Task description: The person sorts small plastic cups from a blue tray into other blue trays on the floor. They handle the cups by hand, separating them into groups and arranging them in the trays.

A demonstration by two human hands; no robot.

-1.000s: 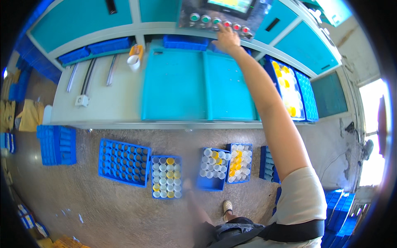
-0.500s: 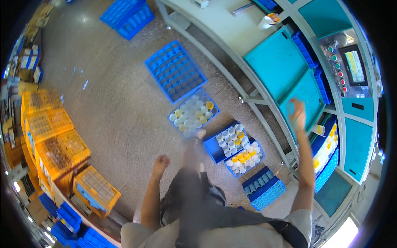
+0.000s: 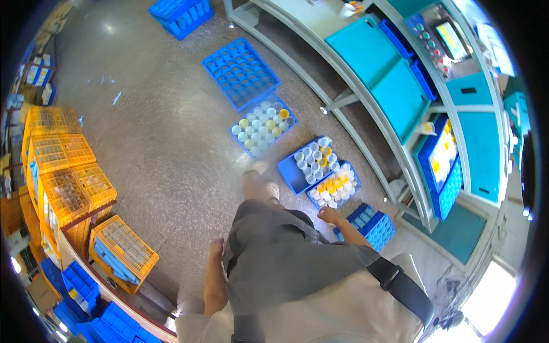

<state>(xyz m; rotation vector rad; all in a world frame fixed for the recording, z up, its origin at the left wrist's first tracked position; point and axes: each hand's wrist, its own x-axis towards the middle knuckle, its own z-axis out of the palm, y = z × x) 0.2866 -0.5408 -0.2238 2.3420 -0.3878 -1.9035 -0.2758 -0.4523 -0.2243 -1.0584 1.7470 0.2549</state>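
My right hand (image 3: 330, 215): loosely curled, holding nothing, hanging just above the blue tray of yellow and white cups (image 3: 333, 186) on the floor (image 3: 166, 143). My left hand (image 3: 216, 249): at my hip, grip too unclear to tell.

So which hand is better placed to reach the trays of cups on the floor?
Probably the right hand: it hangs just beside the nearest tray of cups. The left hand hangs behind the hip, away from every tray.

I see stacked yellow crates (image 3: 63, 171) at frame left, an empty blue tray (image 3: 243, 71) at upper centre, and a control panel (image 3: 443, 43) at upper right.
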